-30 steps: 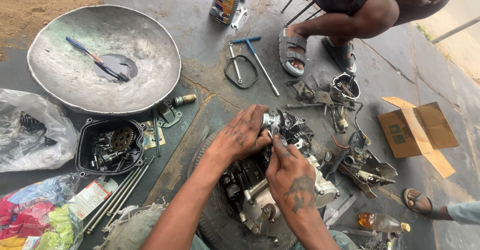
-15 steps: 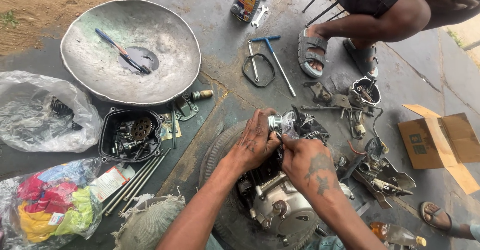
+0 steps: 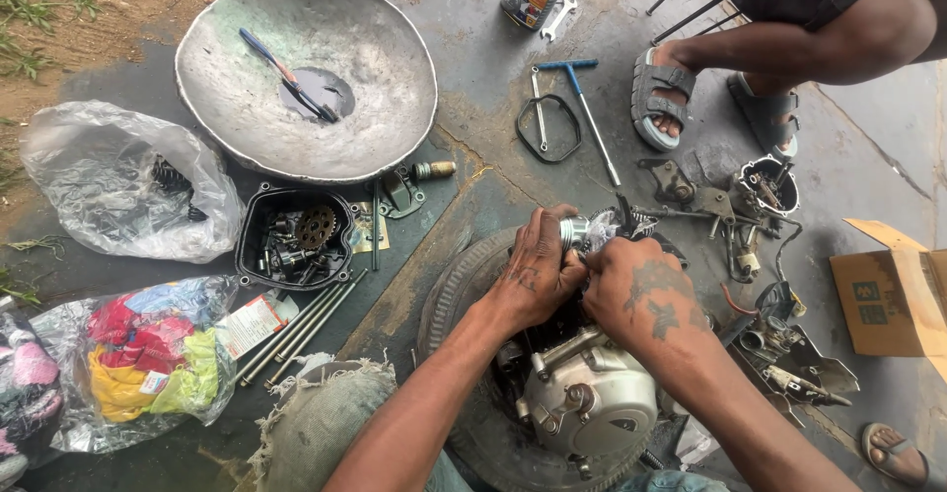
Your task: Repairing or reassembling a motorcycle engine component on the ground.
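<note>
Two bare forearms reach up from the lower edge and meet above the engine point(image 3: 582, 403), the landmark here. The left hand point(image 3: 538, 270) lies palm down at the engine's upper left, fingers curled closed. The right hand point(image 3: 641, 290), tattooed on its back, sits just right of it, fingers bent, knuckles touching the left.

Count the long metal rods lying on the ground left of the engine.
4 long rods, side by side on the ground below the black tray, left of the engine; more may be hidden under the sack.
</note>
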